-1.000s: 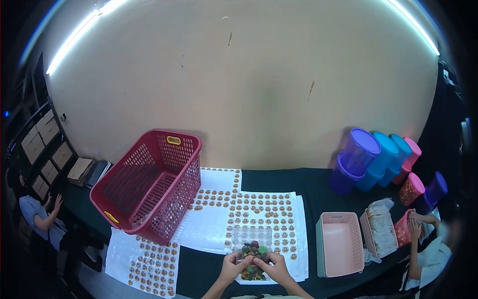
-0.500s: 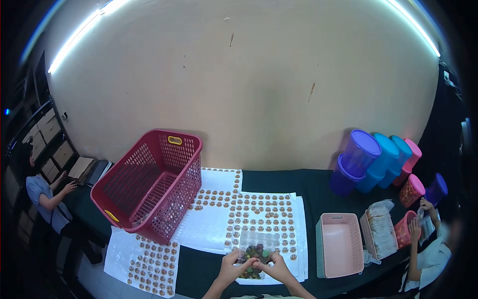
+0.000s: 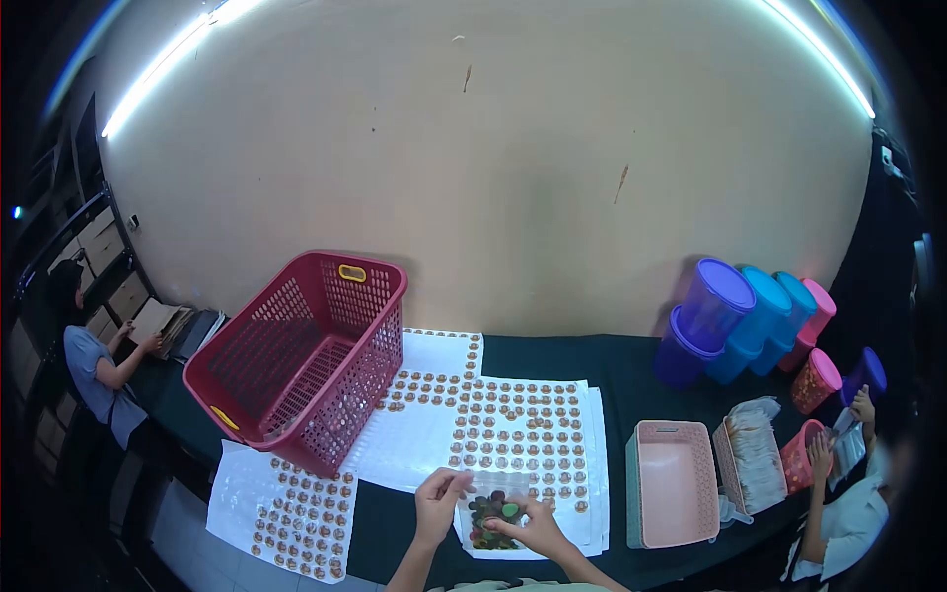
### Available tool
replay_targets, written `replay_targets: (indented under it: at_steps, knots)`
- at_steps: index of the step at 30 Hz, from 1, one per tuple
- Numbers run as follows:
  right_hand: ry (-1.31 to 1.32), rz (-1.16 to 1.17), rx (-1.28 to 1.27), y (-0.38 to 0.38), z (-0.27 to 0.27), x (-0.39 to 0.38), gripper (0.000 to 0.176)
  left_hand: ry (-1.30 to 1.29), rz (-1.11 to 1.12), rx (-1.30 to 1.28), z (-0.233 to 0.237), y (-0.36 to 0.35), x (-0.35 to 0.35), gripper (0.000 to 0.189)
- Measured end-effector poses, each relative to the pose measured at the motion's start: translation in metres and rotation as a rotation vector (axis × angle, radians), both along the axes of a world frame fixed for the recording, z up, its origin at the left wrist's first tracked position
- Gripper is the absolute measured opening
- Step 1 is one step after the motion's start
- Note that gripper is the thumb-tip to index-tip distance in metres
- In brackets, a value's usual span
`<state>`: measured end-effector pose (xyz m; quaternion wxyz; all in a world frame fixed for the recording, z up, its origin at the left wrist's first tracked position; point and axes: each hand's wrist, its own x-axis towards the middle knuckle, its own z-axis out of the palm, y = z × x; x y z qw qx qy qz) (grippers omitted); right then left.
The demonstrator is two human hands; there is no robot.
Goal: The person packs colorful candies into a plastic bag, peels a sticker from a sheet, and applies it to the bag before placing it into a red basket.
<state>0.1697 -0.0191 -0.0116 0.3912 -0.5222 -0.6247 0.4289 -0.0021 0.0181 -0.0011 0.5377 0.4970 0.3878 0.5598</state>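
Note:
A clear plastic bag (image 3: 495, 546) with dark red and green pieces inside lies at the near edge of the sticker sheets. My right hand (image 3: 541, 531) grips its right side, thumb across the front. Beside the bag's upper left corner, my left hand (image 3: 437, 505) is closed in a pinch; whatever its fingertips hold is too small to make out. Under and beyond the bag spread white sheets (image 3: 395, 449) with rows of round brown stickers (image 3: 518, 434).
A big maroon basket (image 3: 380, 365) stands tilted at left, near another sticker sheet (image 3: 232, 498). To the right are a pink basket (image 3: 679, 483), a basket of clear packets (image 3: 758, 464) and stacked coloured canisters (image 3: 715, 296). One person (image 3: 99, 365) handles papers at left; another (image 3: 838, 533) works at right.
My left hand has come off the bag's lower part and moved up and left, pinching. My right hand has shifted slightly right on the bag. The person at left has lifted some papers.

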Motion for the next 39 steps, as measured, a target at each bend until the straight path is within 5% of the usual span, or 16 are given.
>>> replay_targets:
  at_steps: [10,15,18,27,32,39]
  knots:
    - [-0.179,0.077,0.222,0.0,0.001,0.02,0.041,-0.018,0.309,0.151,0.006,0.002,-0.019,0.013]
    - [-0.302,0.084,0.478,0.008,0.045,0.012,0.035,0.437,0.045,0.334,0.009,-0.008,-0.018,0.005]
    - [-0.344,0.285,0.288,0.013,0.048,-0.005,0.026,0.517,-0.047,0.394,0.01,-0.013,-0.007,0.005]
    - [-0.304,0.112,0.52,0.002,0.049,-0.071,0.018,0.535,0.43,0.452,0.028,-0.015,-0.037,0.009]
    - [-0.106,0.267,0.453,0.0,0.056,-0.082,0.015,0.585,0.692,0.533,0.038,-0.019,-0.055,0.015]
    - [0.046,0.32,0.31,-0.002,0.044,-0.087,0.016,0.565,0.748,0.506,0.027,-0.009,-0.061,0.017]
